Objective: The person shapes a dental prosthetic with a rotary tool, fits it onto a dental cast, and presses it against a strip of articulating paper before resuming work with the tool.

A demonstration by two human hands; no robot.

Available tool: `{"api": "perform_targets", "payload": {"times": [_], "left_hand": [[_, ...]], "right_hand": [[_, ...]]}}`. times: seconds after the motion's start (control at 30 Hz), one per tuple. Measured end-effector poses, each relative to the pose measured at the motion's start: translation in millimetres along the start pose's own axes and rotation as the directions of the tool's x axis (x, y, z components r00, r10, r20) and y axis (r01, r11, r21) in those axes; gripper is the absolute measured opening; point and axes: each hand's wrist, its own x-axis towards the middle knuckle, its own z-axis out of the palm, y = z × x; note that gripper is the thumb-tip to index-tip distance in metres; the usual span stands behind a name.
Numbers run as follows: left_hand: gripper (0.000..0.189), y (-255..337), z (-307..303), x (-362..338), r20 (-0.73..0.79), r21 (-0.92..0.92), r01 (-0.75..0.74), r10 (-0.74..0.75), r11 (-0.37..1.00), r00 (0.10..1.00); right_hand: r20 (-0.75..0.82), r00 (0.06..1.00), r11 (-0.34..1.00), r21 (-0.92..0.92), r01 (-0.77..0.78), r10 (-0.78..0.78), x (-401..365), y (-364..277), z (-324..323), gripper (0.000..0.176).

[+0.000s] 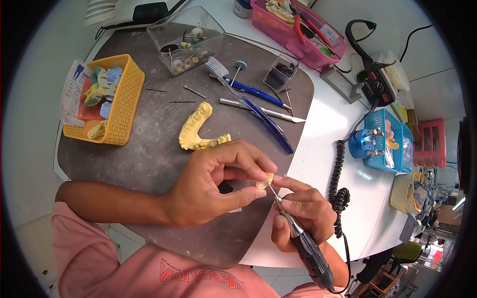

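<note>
Between the thumb and fingers of my left hand point(213, 179) is a small cream-coloured dental piece point(265, 181), perhaps a crown. My right hand point(313, 211) grips a black and silver rotary handpiece point(304, 238) like a pen. Its thin bur points up at the dental piece and appears to meet its lower edge. One right fingertip rests close to the piece, near the left fingertips. Just beyond my left hand, a yellow plaster dental arch model point(195, 130) lies on the grey mat point(154, 164); the hand partly overlaps its near end.
A yellow basket point(130, 102) with models stands left. Behind are a clear box point(208, 30) of polishing bits and a pink bin point(278, 35) of tools. A toothbrush point(268, 121) and a craft knife point(258, 109) lie ahead. The coiled cord point(338, 169) runs right, near blue baskets point(380, 121).
</note>
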Motion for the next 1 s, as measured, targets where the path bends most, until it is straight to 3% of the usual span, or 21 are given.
{"api": "perform_targets", "payload": {"times": [1.0], "left_hand": [[0.024, -3.0, -2.2, -0.6, 0.002, 0.008, -0.014, 0.014, 1.000, 1.000]], "right_hand": [[0.063, 0.998, 0.999, -0.034, 0.005, -0.003, 5.3, -4.2, -3.1, 0.019]]}}
